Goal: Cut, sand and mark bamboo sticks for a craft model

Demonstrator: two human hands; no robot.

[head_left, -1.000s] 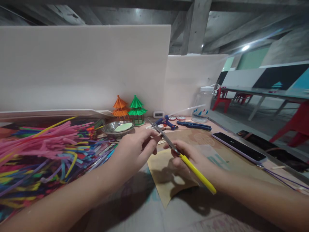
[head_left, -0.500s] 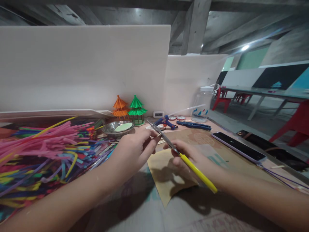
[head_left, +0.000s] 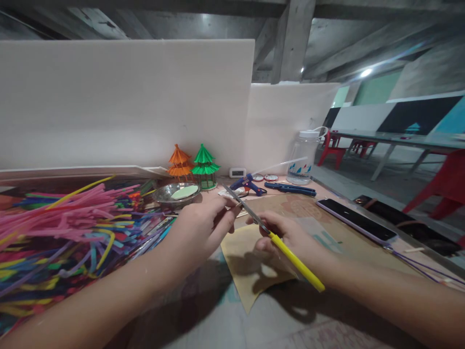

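Yellow-handled scissors (head_left: 296, 259) are held in my right hand (head_left: 286, 237), with their blades pointing up and left. My left hand (head_left: 207, 223) pinches a small thin stick (head_left: 239, 204) between thumb and fingers, right beside the blades. Whether the blades touch the stick is too small to tell. Below both hands a sheet of yellow paper (head_left: 247, 274) lies on the table, partly in shadow. Behind my left hand sits a metal dish (head_left: 160, 195) with a pale green oval piece (head_left: 184, 192) in it.
Many coloured pipe cleaners (head_left: 80, 208) fill the left side. Orange (head_left: 179, 160) and green (head_left: 205, 160) small towers, a glue gun (head_left: 248, 184), a blue cutter (head_left: 290, 188) and a bottle (head_left: 302, 155) stand or lie at the back. A phone (head_left: 356, 220) lies right.
The camera view has shifted very slightly. Both hands and the scissors hold nearly the same pose.
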